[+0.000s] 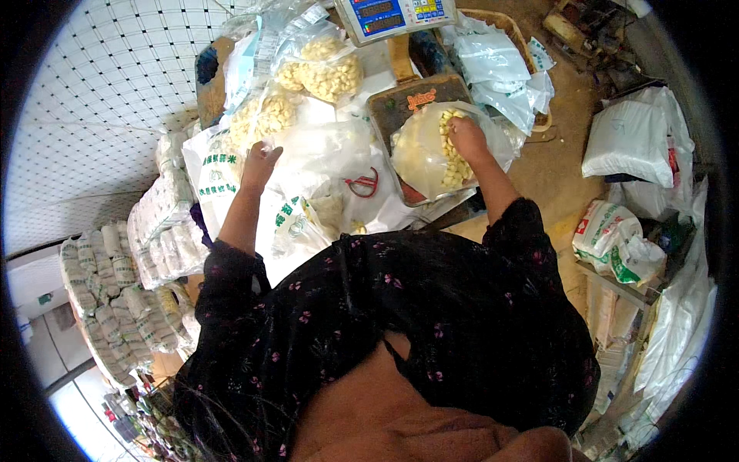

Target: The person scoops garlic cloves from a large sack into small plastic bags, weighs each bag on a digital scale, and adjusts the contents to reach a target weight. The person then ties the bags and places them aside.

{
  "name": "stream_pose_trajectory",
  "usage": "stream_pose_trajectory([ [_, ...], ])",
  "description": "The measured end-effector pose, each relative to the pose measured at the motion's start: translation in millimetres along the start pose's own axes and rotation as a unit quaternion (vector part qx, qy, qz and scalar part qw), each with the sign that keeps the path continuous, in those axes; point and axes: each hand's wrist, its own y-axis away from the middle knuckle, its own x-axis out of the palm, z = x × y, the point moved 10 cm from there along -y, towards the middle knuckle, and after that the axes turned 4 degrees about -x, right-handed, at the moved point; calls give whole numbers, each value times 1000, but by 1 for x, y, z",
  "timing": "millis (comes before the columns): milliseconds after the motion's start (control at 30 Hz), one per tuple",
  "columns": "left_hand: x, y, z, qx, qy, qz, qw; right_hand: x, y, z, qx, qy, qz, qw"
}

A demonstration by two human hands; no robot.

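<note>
On the dark platform of a weighing scale [396, 100] lies an open clear plastic bag [416, 150] with small pale-yellow pieces [454, 171] in it, shaped like peeled cloves. My right hand [467, 140] reaches into its mouth, fingers curled against the pieces; what they grip is hidden. At the left, my left hand [262, 164] is closed in a pinch beside a filled bag [265, 115]; what it pinches is too small to make out. Between my hands lie a clear plastic bag [327, 150] and red-handled scissors [362, 184]. Another filled bag [327, 73] sits farther back.
The scale's display [396, 17] stands at the far edge. To its right, a basket [531, 50] holds bluish plastic bags [493, 61]. White printed sacking [212, 173] covers the table. Stacked white packages [123, 300] stand at the left, and a white sack [627, 146] at the right.
</note>
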Motion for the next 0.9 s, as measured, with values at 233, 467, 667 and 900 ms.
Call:
stream_pose_trajectory([
  [233,103,142,-214,430,-81,18,899,48,-46,-37,24,221,83,971],
  [467,270,200,-247,533,-386,171,733,30,-38,-16,-14,200,134,970],
  [667,238,141,-215,381,-423,160,806,18,-7,-39,145,-297,88,940],
  [900,228,132,-215,453,-250,129,846,4,53,5,182,-824,127,522],
])
